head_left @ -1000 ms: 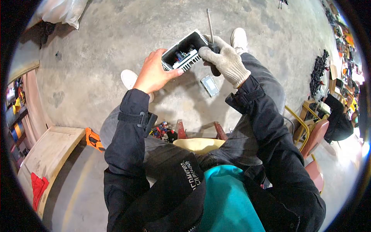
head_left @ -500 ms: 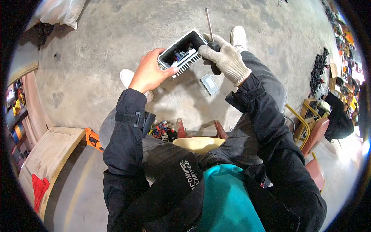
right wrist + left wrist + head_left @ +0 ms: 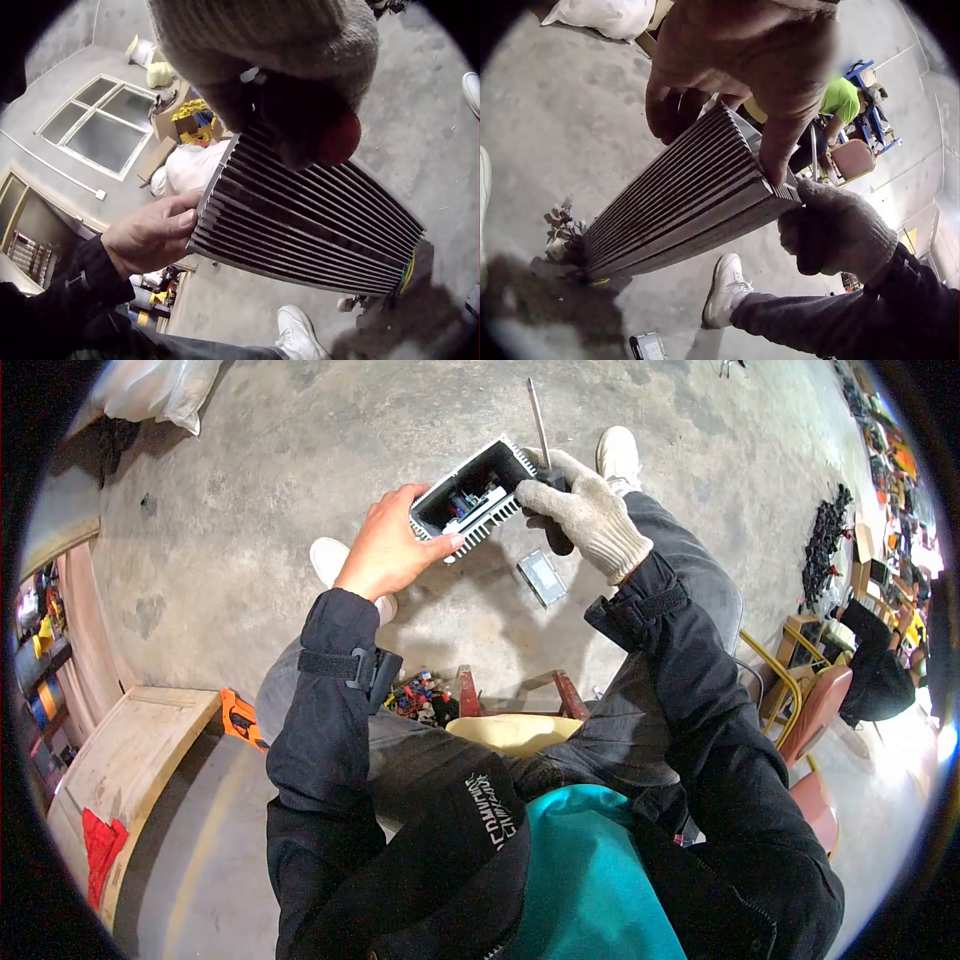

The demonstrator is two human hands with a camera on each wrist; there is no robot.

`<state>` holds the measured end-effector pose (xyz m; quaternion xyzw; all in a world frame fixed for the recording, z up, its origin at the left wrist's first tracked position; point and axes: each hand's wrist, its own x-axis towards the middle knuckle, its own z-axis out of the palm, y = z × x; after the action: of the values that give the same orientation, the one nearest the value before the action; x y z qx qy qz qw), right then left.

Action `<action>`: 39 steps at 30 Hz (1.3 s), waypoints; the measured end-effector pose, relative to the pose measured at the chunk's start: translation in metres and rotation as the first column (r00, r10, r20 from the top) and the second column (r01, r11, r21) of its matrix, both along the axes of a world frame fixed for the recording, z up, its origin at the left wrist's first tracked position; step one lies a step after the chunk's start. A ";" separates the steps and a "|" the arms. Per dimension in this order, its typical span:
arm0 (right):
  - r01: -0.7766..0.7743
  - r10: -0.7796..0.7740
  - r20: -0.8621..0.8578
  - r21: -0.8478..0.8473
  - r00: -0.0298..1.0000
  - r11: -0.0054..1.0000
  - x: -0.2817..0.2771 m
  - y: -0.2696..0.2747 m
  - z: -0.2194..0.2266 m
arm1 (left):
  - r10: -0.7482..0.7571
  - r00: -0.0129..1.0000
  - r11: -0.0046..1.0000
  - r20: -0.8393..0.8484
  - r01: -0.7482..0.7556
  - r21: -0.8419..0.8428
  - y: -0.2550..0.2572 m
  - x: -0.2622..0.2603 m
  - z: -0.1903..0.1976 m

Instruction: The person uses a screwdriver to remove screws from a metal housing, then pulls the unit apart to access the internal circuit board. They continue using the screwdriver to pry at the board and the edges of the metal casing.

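My bare left hand (image 3: 388,545) grips one end of a grey finned metal housing (image 3: 675,195), its thumb on the near rim. The open end of the housing faces up in the head view, showing a dark inside with electronic parts (image 3: 470,505). At the opposite side, my gloved right hand (image 3: 585,515) holds a screwdriver (image 3: 538,420) by its dark handle, the long shaft pointing away from me. The glove's fingers also lie against the housing. Green and yellow wires (image 3: 409,274) come out at the housing's far end in the right wrist view.
A small grey rectangular case (image 3: 542,578) lies on the concrete floor below the hands. Between my legs are a stool (image 3: 515,735) and a pile of coloured small parts (image 3: 425,698). A wooden bench (image 3: 125,760) stands left; chairs (image 3: 815,715) and a seated person are right.
Left hand and housing have shifted slightly left, and the screwdriver's tip has moved a little left too. Both hands keep their holds; the last half second shows almost no motion.
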<state>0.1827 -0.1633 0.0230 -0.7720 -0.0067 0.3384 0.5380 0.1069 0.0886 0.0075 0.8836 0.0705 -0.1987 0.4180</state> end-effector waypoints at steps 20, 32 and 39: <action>0.008 -0.006 -0.052 0.037 0.999 0.999 0.001 0.001 0.004 | 0.275 0.960 0.953 0.047 -0.266 -0.148 0.002 0.006 0.003; -0.170 0.172 0.000 -0.157 0.985 0.973 0.016 -0.015 0.024 | 0.252 0.964 0.965 0.080 -0.244 -0.098 0.005 0.005 0.003; -0.249 0.304 0.282 -0.215 0.910 0.944 0.016 -0.037 -0.001 | 0.290 0.954 0.947 0.073 -0.275 -0.167 0.006 0.006 0.004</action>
<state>0.1989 -0.1999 0.0219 -0.8507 -0.1713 0.2848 0.4071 0.1125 0.0945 0.0111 0.8379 0.1605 -0.0989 0.5123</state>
